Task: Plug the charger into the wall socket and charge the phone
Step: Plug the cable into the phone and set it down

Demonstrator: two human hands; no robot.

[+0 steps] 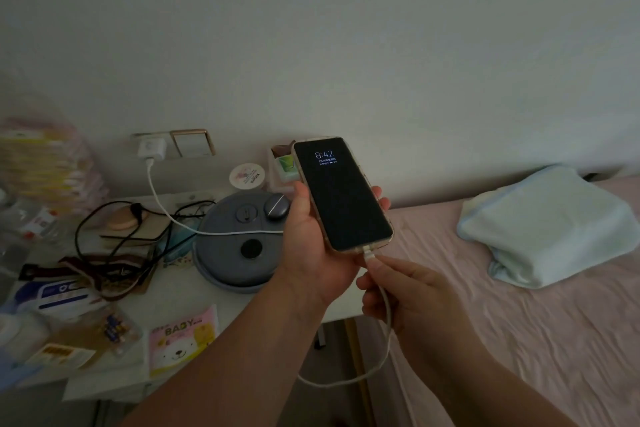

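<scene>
Phone [343, 194] at frame centre, rigid and slick, we grip by its edges in our left hand [311, 236]; right hand [398, 291] pinches the limp cable [384, 305] just behind its plug

Your left hand [313, 236] covers the phone [343, 192] back and its left edge. The small text under the clock is too fine to read. The white cable [386, 322] passes behind your left forearm, its middle run hidden. The stacked packets [48, 163] at left are blurred and cut by the frame edge.
</scene>
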